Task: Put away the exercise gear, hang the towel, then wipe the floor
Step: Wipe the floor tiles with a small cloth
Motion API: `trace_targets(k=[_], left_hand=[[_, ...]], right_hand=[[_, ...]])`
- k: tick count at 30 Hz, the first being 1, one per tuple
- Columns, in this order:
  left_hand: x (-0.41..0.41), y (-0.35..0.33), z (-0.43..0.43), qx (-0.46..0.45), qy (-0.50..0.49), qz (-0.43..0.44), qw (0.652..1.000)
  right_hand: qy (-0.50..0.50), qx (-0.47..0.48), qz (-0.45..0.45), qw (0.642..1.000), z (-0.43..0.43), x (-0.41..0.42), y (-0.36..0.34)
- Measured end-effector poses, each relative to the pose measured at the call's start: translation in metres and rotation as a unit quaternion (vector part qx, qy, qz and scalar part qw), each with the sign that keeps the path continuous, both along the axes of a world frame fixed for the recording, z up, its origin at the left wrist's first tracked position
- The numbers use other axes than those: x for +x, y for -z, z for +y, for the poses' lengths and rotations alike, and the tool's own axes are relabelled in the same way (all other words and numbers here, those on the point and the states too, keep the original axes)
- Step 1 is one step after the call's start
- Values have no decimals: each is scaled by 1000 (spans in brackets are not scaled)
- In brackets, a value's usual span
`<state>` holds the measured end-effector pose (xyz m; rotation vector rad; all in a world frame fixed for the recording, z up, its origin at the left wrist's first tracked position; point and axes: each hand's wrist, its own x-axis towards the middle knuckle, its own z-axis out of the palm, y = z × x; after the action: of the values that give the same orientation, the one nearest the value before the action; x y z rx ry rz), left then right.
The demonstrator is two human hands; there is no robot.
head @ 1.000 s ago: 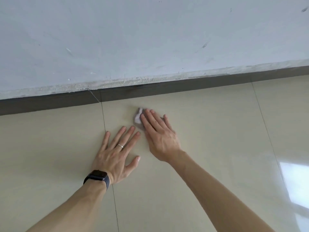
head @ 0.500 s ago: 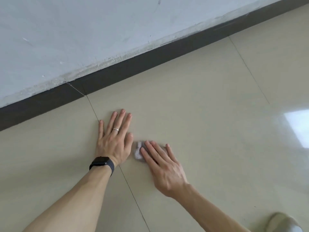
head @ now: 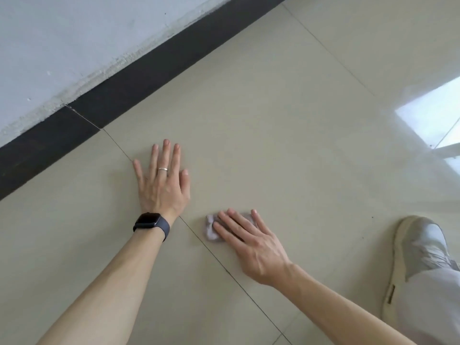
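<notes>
1. Cloth (head: 211,231), a small crumpled pale lilac-grey wiping rag, lies on the glossy beige tiled floor (head: 286,125) at about 6 o'clock in the picture.
2. The right hand (head: 249,242) is open. Its straight fingers (head: 231,226) press flat on the rag and cover most of it, and a bunched edge shows past the fingertips at 10 o'clock from the palm.
3. The left hand (head: 161,183) is also open, palm down and fingers spread on bare tile, holding nothing. It wears a silver ring (head: 163,169) and a dark wristwatch (head: 150,222).
4. From the left hand the rag lies at 4 o'clock, near its wrist but apart from it, so the right hand is the working one and the left looks like a prop.
5. The rag's long axis cannot be told, as the fingers hide it.
6. A thin dark grout line (head: 224,267) runs from 10 to 4 o'clock and passes just beside the rag's left edge.
7. Unwiped-looking tile opens towards 1 o'clock, so the next stroke probably sweeps that way.
8. A black skirting strip (head: 124,78) and grey-white wall (head: 74,33) sit at 11 o'clock, and a pale grey shoe (head: 418,257) at 4 o'clock.
</notes>
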<state>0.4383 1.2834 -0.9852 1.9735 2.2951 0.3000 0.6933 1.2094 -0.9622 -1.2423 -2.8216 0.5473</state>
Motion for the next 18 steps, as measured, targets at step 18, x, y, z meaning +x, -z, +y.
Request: trace_targets(k=[18], left_hand=[[59,2,-76,-92,97,-44,990]], right_hand=[[142,-39,-80,986,-96,72,-20]])
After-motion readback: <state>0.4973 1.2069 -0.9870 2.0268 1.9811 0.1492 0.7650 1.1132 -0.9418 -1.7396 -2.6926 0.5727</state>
